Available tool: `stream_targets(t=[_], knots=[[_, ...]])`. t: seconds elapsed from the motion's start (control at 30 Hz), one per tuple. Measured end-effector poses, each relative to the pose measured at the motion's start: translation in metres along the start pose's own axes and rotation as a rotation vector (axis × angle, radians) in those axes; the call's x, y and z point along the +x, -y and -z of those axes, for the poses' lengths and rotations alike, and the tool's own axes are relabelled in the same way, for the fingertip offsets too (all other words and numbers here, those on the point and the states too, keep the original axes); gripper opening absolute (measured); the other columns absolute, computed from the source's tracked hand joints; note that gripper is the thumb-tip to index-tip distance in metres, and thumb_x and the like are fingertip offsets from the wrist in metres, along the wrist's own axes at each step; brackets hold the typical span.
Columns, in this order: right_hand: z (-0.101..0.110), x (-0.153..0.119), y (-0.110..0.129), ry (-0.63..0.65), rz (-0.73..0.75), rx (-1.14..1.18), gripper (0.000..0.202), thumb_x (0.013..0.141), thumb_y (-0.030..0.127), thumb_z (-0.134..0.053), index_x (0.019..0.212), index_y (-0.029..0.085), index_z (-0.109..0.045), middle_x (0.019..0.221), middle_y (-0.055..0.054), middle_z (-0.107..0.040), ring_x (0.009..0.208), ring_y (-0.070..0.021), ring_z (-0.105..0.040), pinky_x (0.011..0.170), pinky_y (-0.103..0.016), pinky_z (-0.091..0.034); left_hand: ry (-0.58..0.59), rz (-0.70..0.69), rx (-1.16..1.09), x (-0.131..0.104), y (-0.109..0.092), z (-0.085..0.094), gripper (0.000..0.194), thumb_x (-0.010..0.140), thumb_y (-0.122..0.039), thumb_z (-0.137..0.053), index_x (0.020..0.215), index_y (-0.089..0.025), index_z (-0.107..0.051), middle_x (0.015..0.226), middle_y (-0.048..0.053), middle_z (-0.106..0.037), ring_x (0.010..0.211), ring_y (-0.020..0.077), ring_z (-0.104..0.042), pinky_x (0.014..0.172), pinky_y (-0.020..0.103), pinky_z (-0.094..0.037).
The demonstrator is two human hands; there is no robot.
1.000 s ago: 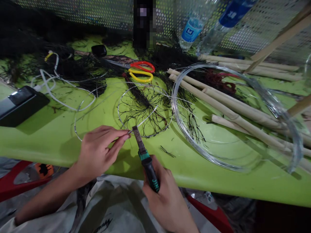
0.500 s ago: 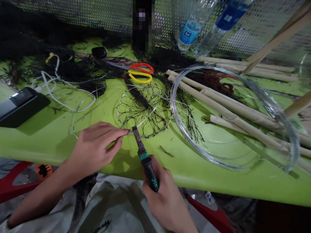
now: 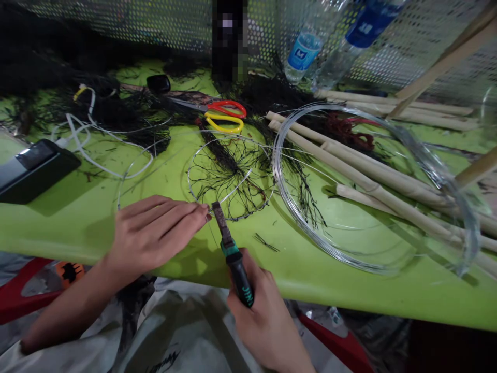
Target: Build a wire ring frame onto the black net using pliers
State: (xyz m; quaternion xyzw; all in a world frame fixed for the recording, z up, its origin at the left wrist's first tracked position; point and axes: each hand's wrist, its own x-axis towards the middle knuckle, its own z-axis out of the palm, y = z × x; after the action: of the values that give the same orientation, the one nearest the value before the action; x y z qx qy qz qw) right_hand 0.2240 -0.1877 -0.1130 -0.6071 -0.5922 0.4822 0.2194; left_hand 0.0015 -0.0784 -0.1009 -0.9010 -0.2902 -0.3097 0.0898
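My right hand [image 3: 264,316] is wrapped around black-and-green handled pliers [image 3: 237,272], whose dark jaws point away from me and sit at the near edge of a thin wire ring [image 3: 189,178]. Just left of the jaws, my left hand [image 3: 155,233] has thumb and fingertips pinched together on the thin wire. A knotted black net [image 3: 223,155] is strung around that ring and gathers into a bundle toward the back. From beside the jaws, a straight wire end [image 3: 241,185] slants up across the net. The exact grip of the jaws is too small to tell.
Right of the ring lies a large coil of silvery wire [image 3: 287,202], overlapping several bamboo sticks [image 3: 357,173]. Red-and-yellow handled scissors [image 3: 223,126] lie behind. A dark box [image 3: 39,171] with a white cable [image 3: 112,172] is at left. Two bottles [image 3: 305,52] stand at the back.
My left fingers have flattened together and their tips have shifted slightly right, closer to the jaws. A loose wire length now stretches farther right across the coil. My right hand and the pliers hold still.
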Motion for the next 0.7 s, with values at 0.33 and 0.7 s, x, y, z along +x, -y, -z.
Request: stream_targets(t=[0.33, 0.7], knots=[[-0.001, 0.001, 0.0, -0.012, 0.031, -0.05, 0.024, 0.078, 0.008, -0.045, 0.091, 0.027, -0.041, 0.068, 0.007, -0.048, 0.057, -0.0164, -0.044, 0.058, -0.03, -0.023, -0.003, 0.331, -0.324, 0.004, -0.001, -0.008, 0.012, 0.096, -0.028, -0.076, 0.086, -0.023, -0.07, 0.08, -0.004, -0.081, 0.069, 0.0128, -0.078, 0.062, 0.023, -0.057], [0.0, 0.002, 0.0, 0.009, 0.006, -0.033, 0.026, 0.074, 0.007, -0.046, 0.089, 0.027, -0.041, 0.068, 0.007, -0.047, 0.058, -0.0162, -0.042, 0.059, -0.03, -0.022, 0.288, 0.894, -0.868, 0.013, 0.001, 0.0, 0.029, 0.095, -0.04, -0.072, 0.072, -0.022, -0.074, 0.065, -0.003, -0.074, 0.059, 0.0121, -0.069, 0.056, 0.021, -0.053]])
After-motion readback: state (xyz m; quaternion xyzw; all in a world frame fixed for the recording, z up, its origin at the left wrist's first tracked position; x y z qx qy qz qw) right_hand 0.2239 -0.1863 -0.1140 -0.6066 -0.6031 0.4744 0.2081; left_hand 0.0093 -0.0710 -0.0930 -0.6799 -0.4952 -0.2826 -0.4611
